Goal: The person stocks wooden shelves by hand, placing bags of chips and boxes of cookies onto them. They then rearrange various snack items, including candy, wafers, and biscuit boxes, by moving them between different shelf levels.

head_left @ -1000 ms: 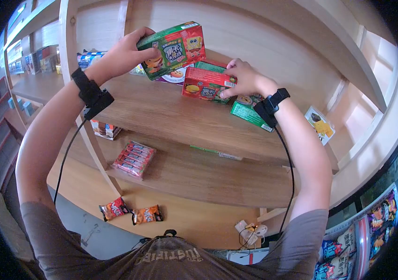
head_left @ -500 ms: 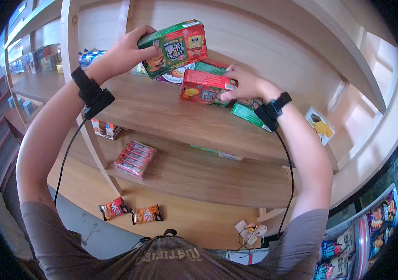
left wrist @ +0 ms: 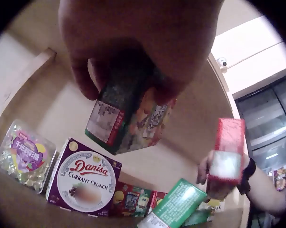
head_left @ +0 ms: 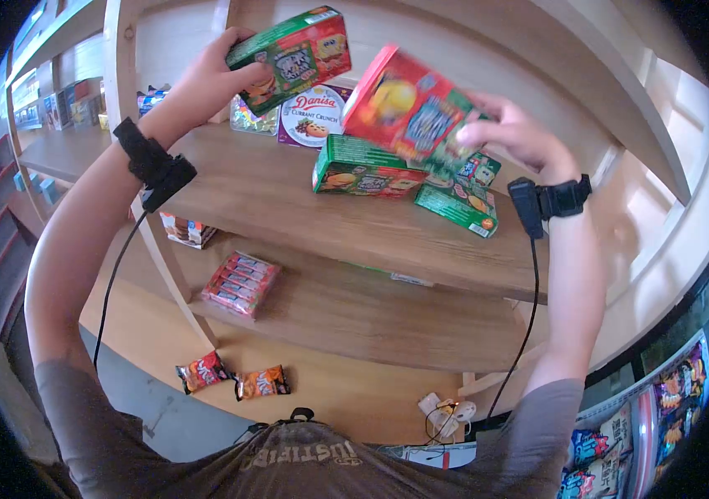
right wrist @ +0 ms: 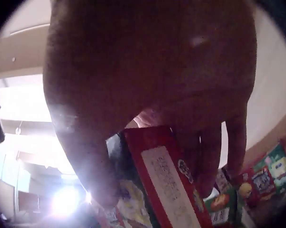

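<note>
My left hand (head_left: 220,81) grips a green-and-red snack box (head_left: 309,68) with a cartoon print, thumb across its front, held above the shelf. My right hand (head_left: 525,141) holds a red snack box (head_left: 400,104) by its right end; the box tilts, slightly blurred. Below it, a green snack box (head_left: 359,154) and another green box (head_left: 454,208) lie on the upper shelf. A purple-and-white Danisa box (left wrist: 83,180) stands behind my left hand's box. In the right wrist view, my thumb and fingers straddle the red box (right wrist: 166,185).
Beside the Danisa box is a clear tub of wrapped sweets (left wrist: 27,154). The upper shelf board (head_left: 246,183) has an upright post (head_left: 124,62) at its left. Lower down lie a pink multipack (head_left: 240,284) and two small snack bags (head_left: 261,382). Cables hang from both wrists.
My right hand has lifted the red box off the pile, up and to the right, tilting it. My left hand has shifted slightly up and left with its box, uncovering the Danisa box.
</note>
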A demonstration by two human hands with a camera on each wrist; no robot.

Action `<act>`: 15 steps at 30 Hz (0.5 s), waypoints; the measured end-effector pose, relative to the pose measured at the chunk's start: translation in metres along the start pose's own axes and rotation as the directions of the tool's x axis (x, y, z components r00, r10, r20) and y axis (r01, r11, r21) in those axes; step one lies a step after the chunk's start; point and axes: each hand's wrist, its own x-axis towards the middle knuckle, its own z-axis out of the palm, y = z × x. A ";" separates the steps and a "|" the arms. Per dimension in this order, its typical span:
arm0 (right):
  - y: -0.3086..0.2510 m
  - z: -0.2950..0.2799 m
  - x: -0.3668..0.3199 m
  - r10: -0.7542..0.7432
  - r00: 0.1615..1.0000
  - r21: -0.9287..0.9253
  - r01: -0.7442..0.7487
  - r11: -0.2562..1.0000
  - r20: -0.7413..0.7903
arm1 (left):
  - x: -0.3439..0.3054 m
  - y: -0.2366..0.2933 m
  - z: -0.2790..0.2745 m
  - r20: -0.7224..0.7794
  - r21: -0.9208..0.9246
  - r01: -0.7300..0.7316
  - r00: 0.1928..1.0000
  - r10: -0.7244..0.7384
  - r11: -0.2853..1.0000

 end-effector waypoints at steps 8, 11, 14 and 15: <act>0.066 -0.017 0.051 -0.076 0.982 -0.228 0.035 0.973 -0.173 | 0.001 -0.008 0.000 0.000 -0.003 0.085 0.996 -0.085 0.996; 0.077 0.008 0.072 -0.056 0.997 -0.520 0.017 0.854 -0.059 | 0.000 -0.006 0.006 0.073 -0.015 0.073 0.995 -0.072 0.997; 0.096 0.024 0.082 -0.085 0.991 -0.774 -0.025 0.633 -0.102 | -0.008 0.011 0.013 0.116 0.029 0.022 0.993 -0.026 0.999; 0.100 0.026 0.083 -0.139 0.980 -0.793 -0.031 0.608 -0.144 | -0.009 0.012 0.017 0.129 -0.006 0.034 0.991 -0.033 0.999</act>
